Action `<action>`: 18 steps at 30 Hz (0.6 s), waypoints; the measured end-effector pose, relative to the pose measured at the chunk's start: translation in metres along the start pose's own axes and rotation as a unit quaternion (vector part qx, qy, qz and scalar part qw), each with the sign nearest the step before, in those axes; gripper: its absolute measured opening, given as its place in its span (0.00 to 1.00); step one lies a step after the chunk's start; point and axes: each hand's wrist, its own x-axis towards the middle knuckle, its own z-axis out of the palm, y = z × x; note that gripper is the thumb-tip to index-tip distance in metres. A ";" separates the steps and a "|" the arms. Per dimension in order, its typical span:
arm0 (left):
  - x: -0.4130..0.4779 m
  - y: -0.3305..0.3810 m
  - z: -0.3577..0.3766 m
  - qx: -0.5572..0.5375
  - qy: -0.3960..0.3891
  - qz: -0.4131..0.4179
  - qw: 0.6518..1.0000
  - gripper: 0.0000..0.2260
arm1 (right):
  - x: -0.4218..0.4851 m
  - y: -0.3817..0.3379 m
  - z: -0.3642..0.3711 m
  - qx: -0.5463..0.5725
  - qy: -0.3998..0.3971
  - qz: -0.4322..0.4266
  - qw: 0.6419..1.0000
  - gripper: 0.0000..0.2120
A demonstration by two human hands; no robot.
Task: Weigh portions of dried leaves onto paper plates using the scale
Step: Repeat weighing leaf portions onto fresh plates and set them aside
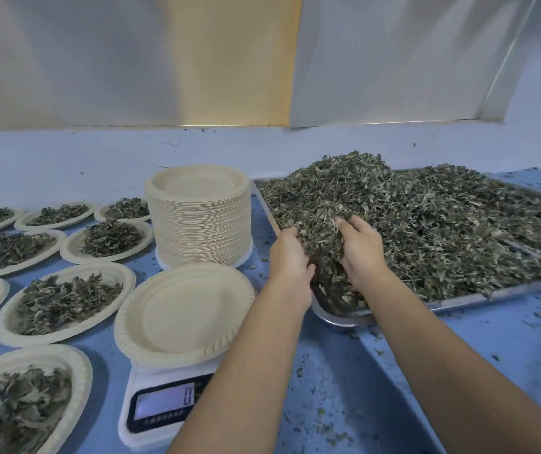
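Scooping step: left hand (pixel 290 257) and right hand (pixel 360 253) cupped round a clump of dried leaves (pixel 426 224) in the tray (pixel 337 317); next, carry it to the empty plate (pixel 180 309) on the scale (pixel 161 411), reading zero.

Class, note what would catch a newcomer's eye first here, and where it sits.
The big heap of dried leaves fills the metal tray at right, with the left hand and right hand scooping into its near edge. At centre, an empty paper plate waits on the scale, which reads 0.
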 end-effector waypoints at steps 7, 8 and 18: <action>0.002 -0.002 -0.003 -0.056 -0.005 -0.001 0.998 0.22 | -0.003 -0.007 0.003 0.019 0.000 -0.012 1.000 0.11; 0.001 -0.001 -0.003 -0.060 -0.005 0.000 0.998 0.20 | -0.005 -0.010 0.005 0.024 -0.001 -0.016 1.000 0.11; -0.004 0.012 -0.016 -0.183 -0.050 -0.027 0.981 0.17 | -0.034 -0.040 0.032 0.221 -0.047 0.044 0.973 0.16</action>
